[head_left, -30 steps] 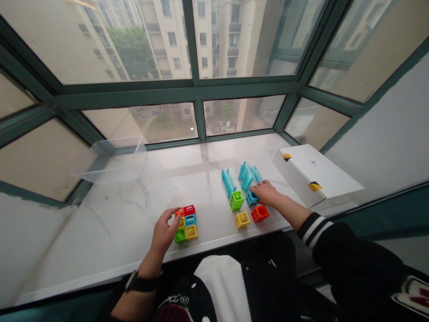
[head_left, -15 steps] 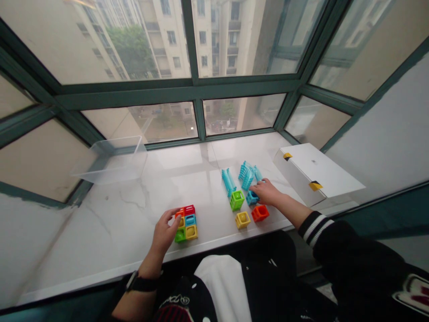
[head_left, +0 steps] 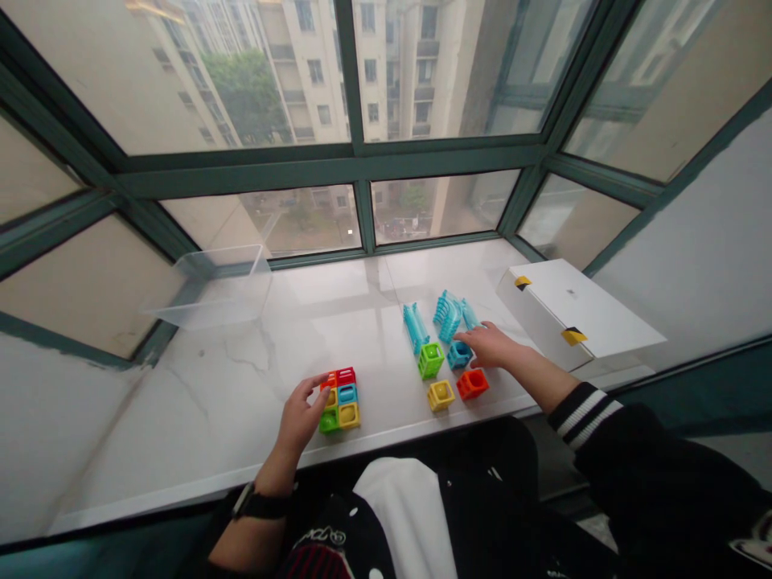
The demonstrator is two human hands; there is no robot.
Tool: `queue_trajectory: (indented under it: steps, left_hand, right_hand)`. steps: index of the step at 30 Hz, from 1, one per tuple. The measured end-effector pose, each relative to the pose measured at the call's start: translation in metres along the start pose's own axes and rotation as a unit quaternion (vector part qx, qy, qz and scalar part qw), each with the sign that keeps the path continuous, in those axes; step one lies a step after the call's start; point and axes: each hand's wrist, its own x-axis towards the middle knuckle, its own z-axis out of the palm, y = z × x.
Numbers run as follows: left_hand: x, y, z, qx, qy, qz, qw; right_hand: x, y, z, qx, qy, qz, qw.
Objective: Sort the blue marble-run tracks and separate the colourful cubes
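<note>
Left hand (head_left: 300,418), narrowly curled, touches clustered toy cubes (head_left: 341,400); right hand (head_left: 490,346), open wide, lies just beside a blue cube (head_left: 459,355). Clear plastic tray (head_left: 217,289) at the worktop's (head_left: 181,402) far-left edge, white box (head_left: 572,310) at far right.

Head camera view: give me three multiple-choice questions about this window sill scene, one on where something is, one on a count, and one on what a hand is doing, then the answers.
1. Where is the clear plastic tub?
A. Held in a hand
B. On the floor
C. On the marble sill

2. How many separate cubes stand to the right of the block cluster?
A. Two
B. Four
C. Six

3. What is the left hand doing?
A. Curled at the cluster's left side
B. Lying flat on the tub
C. Lifting the whole cluster high

Answers:
1. C, the tub sits on the sill against the window.
2. B, the green cube, teal cube, yellow cube and orange cube stand apart.
3. A, its fingers curve at the cluster's edge.
</note>
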Motion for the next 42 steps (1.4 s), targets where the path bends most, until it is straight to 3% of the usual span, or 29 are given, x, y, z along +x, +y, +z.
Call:
queue_trajectory:
  steps: [4,9,12,15,18,21,24,30,42]
  left_hand:
    - [0.0,-0.01,0.003,0.054,0.017,0.031,0.998]
    - [-0.005,-0.03,0.016,0.06,-0.014,0.041,0.997]
    - [-0.007,-0.038,0.024,0.044,-0.029,0.027,0.998]
    - [-0.007,-0.039,0.032,0.031,-0.039,0.006,0.999]
    - [-0.008,-0.033,0.04,0.031,-0.04,0.007,0.999]
    - [-0.012,-0.023,0.046,0.032,-0.046,0.021,0.998]
    - [-0.017,-0.013,0.05,0.041,-0.058,0.049,0.996]
    - [-0.023,-0.005,0.056,0.061,-0.074,0.083,0.992]
    - [-0.023,-0.007,0.061,0.056,-0.112,0.107,0.986]
  right_hand:
    - [-0.017,0.002,-0.017,0.044,0.024,0.006,0.999]
    - [-0.038,-0.007,-0.036,0.073,0.161,0.005,0.984]
    - [-0.045,-0.034,-0.042,0.131,0.284,-0.03,0.949]
    - [-0.048,-0.083,-0.043,0.21,0.362,-0.089,0.904]
    - [-0.045,-0.142,-0.036,0.271,0.331,-0.163,0.889]
    - [-0.032,-0.193,-0.019,0.273,0.197,-0.217,0.916]
    - [-0.014,-0.222,0.003,0.221,0.076,-0.206,0.95]
    - [0.004,-0.233,0.032,0.186,-0.004,-0.168,0.968]
    - [0.005,-0.234,0.039,0.206,0.002,-0.145,0.968]
